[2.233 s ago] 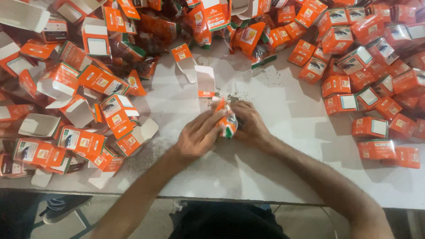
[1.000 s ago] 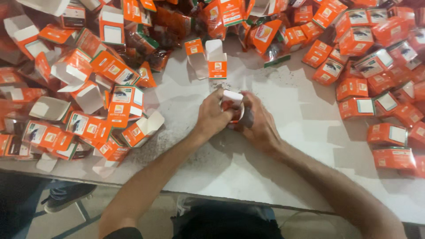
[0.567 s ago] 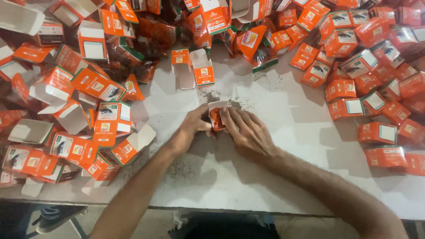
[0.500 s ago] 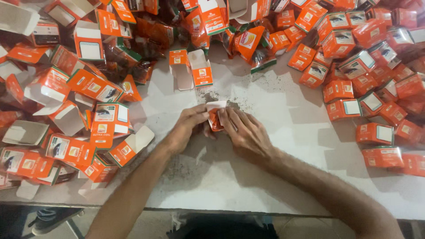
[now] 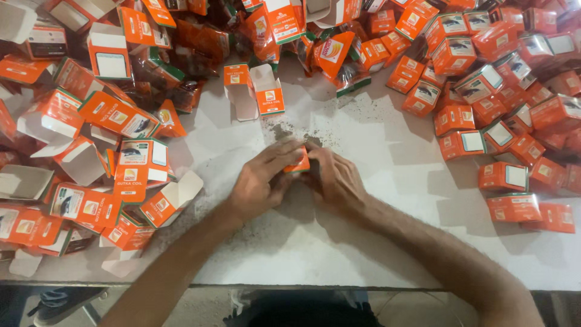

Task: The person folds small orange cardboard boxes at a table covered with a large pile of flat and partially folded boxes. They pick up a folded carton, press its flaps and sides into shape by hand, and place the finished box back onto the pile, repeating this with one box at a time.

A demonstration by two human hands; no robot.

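Pressing a small orange carton (image 5: 298, 164) between both hands at the middle of the white table (image 5: 363, 254)

Left hand (image 5: 259, 181) and right hand (image 5: 334, 177) close together, fingers clamped on the carton from either side; half a second back it stood more upright with a pale flap showing, now it sits lower and mostly covered, so the flap is probably tucked shut, though fingers hide it. Dark crumbs (image 5: 284, 130) scattered just beyond the hands. Open empty carton (image 5: 268, 91) stands further out. Heap of unclosed cartons (image 5: 115, 115) at left, closed cartons (image 5: 502, 121) at right
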